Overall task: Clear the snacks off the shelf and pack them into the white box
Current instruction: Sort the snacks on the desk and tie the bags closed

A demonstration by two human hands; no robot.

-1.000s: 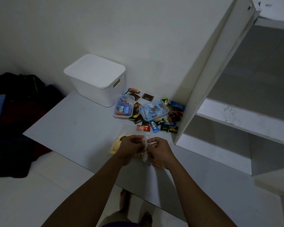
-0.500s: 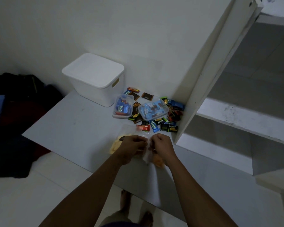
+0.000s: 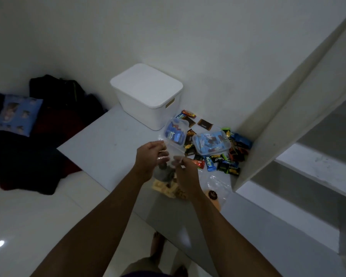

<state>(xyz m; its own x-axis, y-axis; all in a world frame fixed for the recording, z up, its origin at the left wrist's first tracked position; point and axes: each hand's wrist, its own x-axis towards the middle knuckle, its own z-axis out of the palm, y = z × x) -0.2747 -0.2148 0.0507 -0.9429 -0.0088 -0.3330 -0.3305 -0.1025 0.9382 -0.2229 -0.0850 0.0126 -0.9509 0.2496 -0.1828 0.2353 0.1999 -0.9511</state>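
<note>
The white box [image 3: 148, 100] stands at the back of the white shelf [image 3: 108, 148] with its lid on. Beside it lie two clear tubs of blue-wrapped snacks, a small tub [image 3: 175, 133] and a wider tub [image 3: 211, 142], amid several loose wrapped snacks [image 3: 224, 164]. My left hand [image 3: 150, 159] and my right hand [image 3: 185, 172] both pinch a clear plastic bag [image 3: 168, 156], lifted above the shelf. Pale biscuits [image 3: 164, 188] show under my hands. A second clear bag [image 3: 217, 189] with a dark round snack lies to the right.
A slanted white panel [image 3: 284, 108] closes off the shelf on the right, with steps [image 3: 308, 170] beyond it. Dark clothes and a blue cushion [image 3: 18, 113] lie on the floor to the left. My feet show below the shelf edge.
Both hands have lifted the clear bag up from the shelf and toward the small tub. The biscuits and the second bag now show beneath them.
</note>
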